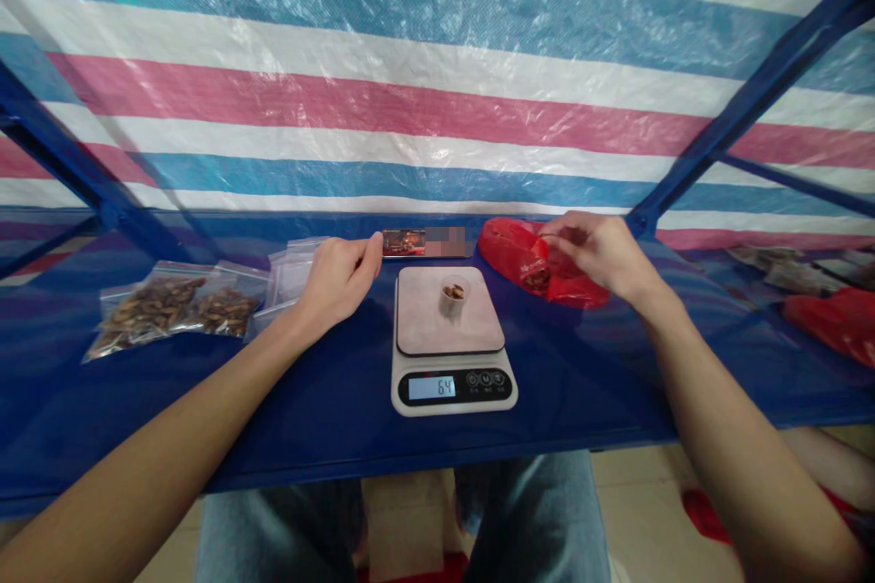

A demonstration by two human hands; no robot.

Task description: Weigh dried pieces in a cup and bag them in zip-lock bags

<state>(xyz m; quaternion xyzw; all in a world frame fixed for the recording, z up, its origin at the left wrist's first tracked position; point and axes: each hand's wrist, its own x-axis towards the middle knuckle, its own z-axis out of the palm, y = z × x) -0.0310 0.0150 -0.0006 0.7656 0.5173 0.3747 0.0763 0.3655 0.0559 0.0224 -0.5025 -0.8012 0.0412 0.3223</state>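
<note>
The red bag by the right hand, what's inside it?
Some brown pieces show at an opening in the red bag, beside the right hand. The red plastic covers the rest, so I can't see how much is in there.

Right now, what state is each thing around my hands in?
Digital kitchen scale: on, display showing 6 and 4, decimal point unclear.
Small cup: upright on the scale, holding brown pieces.
Smartphone: screen lit.
Red plastic bag: open, brown contents showing.
Zip bags: containing brown pieces, seals unclear.
Clear plastic bags by left hand: flat, apparently empty.
</note>
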